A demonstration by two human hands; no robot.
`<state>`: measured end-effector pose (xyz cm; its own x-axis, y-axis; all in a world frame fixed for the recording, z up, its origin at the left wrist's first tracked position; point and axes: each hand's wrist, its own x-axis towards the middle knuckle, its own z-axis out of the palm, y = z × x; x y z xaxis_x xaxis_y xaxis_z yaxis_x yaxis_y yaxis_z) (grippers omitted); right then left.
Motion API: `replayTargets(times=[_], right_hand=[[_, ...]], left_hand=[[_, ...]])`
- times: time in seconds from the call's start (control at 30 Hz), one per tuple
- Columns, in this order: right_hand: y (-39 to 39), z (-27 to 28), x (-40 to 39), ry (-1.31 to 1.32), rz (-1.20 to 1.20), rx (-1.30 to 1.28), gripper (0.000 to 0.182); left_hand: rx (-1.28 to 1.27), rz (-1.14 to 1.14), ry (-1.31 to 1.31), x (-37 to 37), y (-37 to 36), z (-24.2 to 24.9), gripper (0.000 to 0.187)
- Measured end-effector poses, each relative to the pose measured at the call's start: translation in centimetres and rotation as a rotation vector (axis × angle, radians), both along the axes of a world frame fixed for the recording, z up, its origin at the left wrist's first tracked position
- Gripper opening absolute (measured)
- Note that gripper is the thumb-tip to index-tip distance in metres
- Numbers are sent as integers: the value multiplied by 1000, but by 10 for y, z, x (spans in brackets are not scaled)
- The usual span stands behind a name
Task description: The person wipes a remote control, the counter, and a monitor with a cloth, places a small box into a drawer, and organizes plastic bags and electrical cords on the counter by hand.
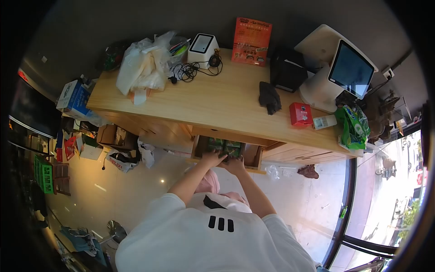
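Beneath the counter, a wooden drawer [253, 159] is pulled out, with dark green packs [218, 144] lying in its left part. My left hand [213, 158] reaches over the drawer's front, its fingers curled at the near edge of the packs. Close beside it, my right hand [234, 165] has its fingers closed around the near end of a green pack [233, 148]. The fingertips are small and partly hidden, and the print on the packs is unreadable.
On the wooden counter [226, 99] stand plastic bags [145, 63], a white scanner box [202, 50] with a black cable, a red menu sign [252, 41], a black printer [288, 69], a touchscreen terminal [353, 68] and a red box [301, 114]. A cardboard box [113, 137] sits on the floor at left.
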<state>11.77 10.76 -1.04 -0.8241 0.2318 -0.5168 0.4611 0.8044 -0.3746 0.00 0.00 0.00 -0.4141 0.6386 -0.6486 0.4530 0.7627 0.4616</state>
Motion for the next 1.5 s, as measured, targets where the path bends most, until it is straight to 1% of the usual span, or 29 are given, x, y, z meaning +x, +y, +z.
replayTargets(times=[0.07, 0.1, 0.17, 0.23, 0.3, 0.33, 0.37, 0.43, 0.47, 0.53, 0.57, 0.6, 0.63, 0.7, 0.77, 0.83, 0.87, 0.9, 0.97, 1.03, 1.07, 1.17, 1.2, 1.23, 1.3, 1.33, 1.4, 1.43, 1.5], right_hand=[[0, -6, 17, 118, -90, 26, 78], [-17, -7, -18, 187, -99, 4, 78], [-18, 9, 2, 377, 162, 32, 72], [-11, -13, 13, 385, 243, 58, 71], [-4, -17, -1, 313, 352, 150, 73], [4, -4, -13, -76, 410, -24, 79], [-1, 1, -15, -76, 411, -28, 79], [-4, -3, -14, -118, 310, 34, 80], [-6, -5, -10, -135, 275, 53, 81], [1, -9, 2, 180, 128, 151, 80], [3, -6, 14, 181, 126, 150, 80], [5, 4, 27, 308, 94, 260, 78], [6, 12, 37, 432, 58, 371, 76], [9, 24, 44, 505, 47, 432, 71], [6, 31, 47, 576, 33, 494, 67], [-1, 34, 39, 374, 78, 420, 56], [-1, 36, 37, 426, 60, 436, 47], [-1, 32, 35, 428, 53, 439, 47], [0, 8, 29, 498, -53, 471, 26], [10, -9, 19, 441, -91, 480, 20], [15, -17, 15, 383, -121, 485, 16], [33, -29, -2, 471, -92, 480, 11], [29, -15, -9, 408, -206, 403, 12], [27, -8, -9, 403, -211, 402, 12], [28, 4, -11, 423, -259, 231, 29], [28, 3, -7, 421, -264, 232, 29], [20, 2, -3, 474, -203, 295, 54], [19, 1, -5, 474, -210, 292, 54], [18, -3, -9, 415, -220, 334, 68]], left_hand=[[-91, -164, 119, 14, 6, 23, 80], [-116, -169, 187, -18, -12, 25, 80], [175, -199, 359, 6, -33, 12, 78], [234, -220, 386, 16, -35, -16, 79], [231, -161, 275, 9, -29, -22, 80], [228, -140, 239, 4, -26, -23, 81], [4, -148, 85, -2, -19, -23, 75], [-214, -153, -65, -11, -11, -20, 69], [-143, -235, 5, -7, -15, -18, 75], [-70, -314, 85, -8, -25, 2, 82], [77, -370, 264, -2, -40, 19, 75], [225, -425, 443, 1, -52, 32, 69], [225, -429, 442, 0, -61, 24, 69], [412, -428, 868, 0, -72, 14, 59], [428, -406, 812, 3, -70, 14, 53], [445, -384, 764, 4, -64, 20, 47], [396, -322, 759, 5, -60, 22, 35], [347, -260, 755, 5, -57, 22, 24], [321, -270, 723, -2, -49, 8, 20], [292, -282, 686, -9, -41, -5, 16], [348, -277, 754, -14, -36, -9, 11], [369, -286, 807, -34, -19, -27, 11], [332, -298, 795, -40, -17, -32, 15], [333, -304, 791, -42, -18, -31, 15], [362, -313, 664, -47, -17, -29, 34], [364, -317, 661, -41, -19, -22, 34], [318, -390, 782, -30, -33, -13, 54], [316, -398, 782, -32, -33, -13, 54], [413, -359, 770, -35, -34, -15, 60]])
